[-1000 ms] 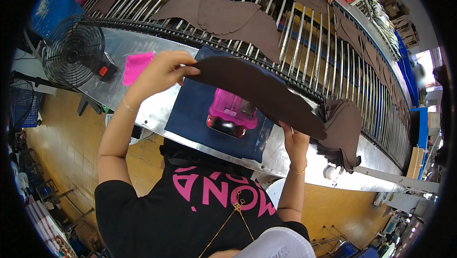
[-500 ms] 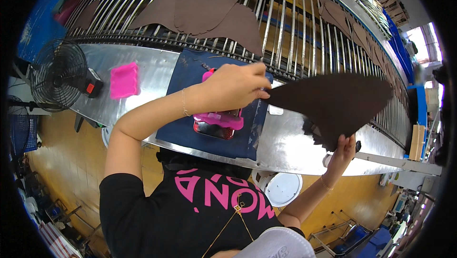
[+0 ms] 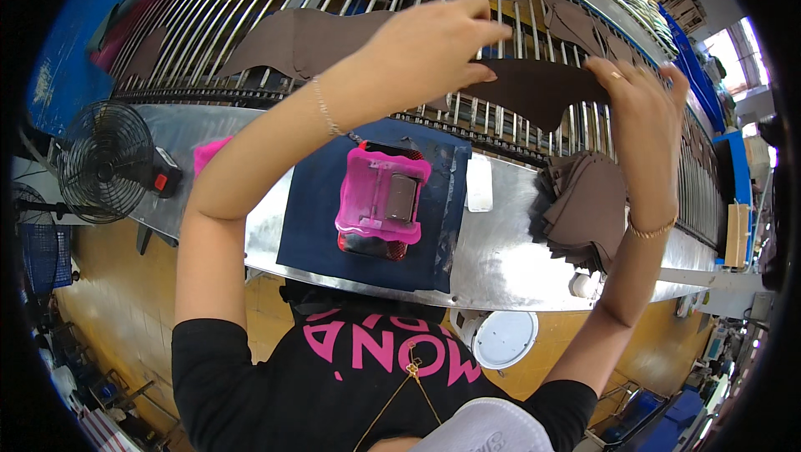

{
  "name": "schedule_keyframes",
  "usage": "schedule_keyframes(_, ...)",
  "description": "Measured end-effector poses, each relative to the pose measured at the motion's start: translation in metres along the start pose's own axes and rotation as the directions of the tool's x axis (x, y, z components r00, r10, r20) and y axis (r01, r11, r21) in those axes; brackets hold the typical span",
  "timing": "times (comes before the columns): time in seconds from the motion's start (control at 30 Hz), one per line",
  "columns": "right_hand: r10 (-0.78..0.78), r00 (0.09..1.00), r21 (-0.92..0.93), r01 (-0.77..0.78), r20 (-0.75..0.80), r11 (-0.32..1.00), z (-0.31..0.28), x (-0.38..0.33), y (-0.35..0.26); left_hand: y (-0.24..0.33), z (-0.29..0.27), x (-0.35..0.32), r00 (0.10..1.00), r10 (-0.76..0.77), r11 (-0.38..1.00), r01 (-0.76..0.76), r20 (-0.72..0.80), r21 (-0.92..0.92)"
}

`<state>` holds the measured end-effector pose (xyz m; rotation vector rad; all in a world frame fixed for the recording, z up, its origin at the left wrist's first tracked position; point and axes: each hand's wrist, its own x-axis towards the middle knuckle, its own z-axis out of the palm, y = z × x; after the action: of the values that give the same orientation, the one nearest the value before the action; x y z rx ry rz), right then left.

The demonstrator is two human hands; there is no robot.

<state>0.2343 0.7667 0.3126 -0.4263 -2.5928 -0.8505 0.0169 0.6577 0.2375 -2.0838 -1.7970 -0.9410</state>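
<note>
A dark brown flat cut piece (image 3: 542, 89) lies over the metal rollers between my two hands, its right end partly hidden by the right one. My left hand (image 3: 438, 51) is open at its left tip, thumb close to the edge and fingers apart from it. At the other end, my right hand (image 3: 638, 106) has its fingers spread, the nearest touching or just over the piece. On the metal table below the right hand sits a stack of similar brown pieces (image 3: 584, 206). A pink scalloped tray (image 3: 367, 202) with a small dark block (image 3: 402, 198) in it rests on a blue mat (image 3: 313, 231).
Other brown pieces (image 3: 313, 39) lie on the roller conveyor (image 3: 250, 39) beyond the table. A black fan (image 3: 104, 164) stands at the left. A white card-like object (image 3: 479, 185) lies beside the mat. Below the table edge is a white round lid (image 3: 505, 339).
Both hands have moved forward, carrying the brown piece from above the table onto the rollers. The fingers have spread, and the stack and pink tray have come into fuller view.
</note>
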Motion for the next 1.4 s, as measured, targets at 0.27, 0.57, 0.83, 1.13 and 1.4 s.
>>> schedule_keyframes(0.27, -0.018, 0.977, -0.152, -0.015, -0.212, 0.988, -0.009, 0.026, -0.014, -0.033, 0.069, 0.016, 0.935, -0.321, 0.871, 0.353, 0.149, -0.342)
schedule_keyframes(0.57, 0.445, 0.895, -0.105, -0.444, -0.008, 0.890, 0.009, -0.094, 0.009, -0.122, 0.172, -0.014, 0.574, -0.555, -0.087, 0.680, 0.602, -0.728)
schedule_keyframes(0.83, 0.651, 0.656, -0.083, -0.677, 0.382, 0.731, 0.032, -0.202, 0.005, -0.146, 0.213, -0.025, 0.422, -0.620, -0.072, 0.809, 0.662, -0.583)
schedule_keyframes(1.13, 0.740, 0.549, -0.057, -0.788, 0.388, 0.614, 0.055, -0.273, 0.034, -0.163, 0.228, -0.035, 0.384, -0.724, 0.189, 0.909, 0.573, -0.371)
schedule_keyframes(1.4, 0.861, 0.355, -0.161, -0.887, 0.364, 0.433, 0.156, -0.378, 0.074, -0.143, 0.174, -0.034, 0.560, -0.740, 0.510, 0.828, 0.373, -0.232)
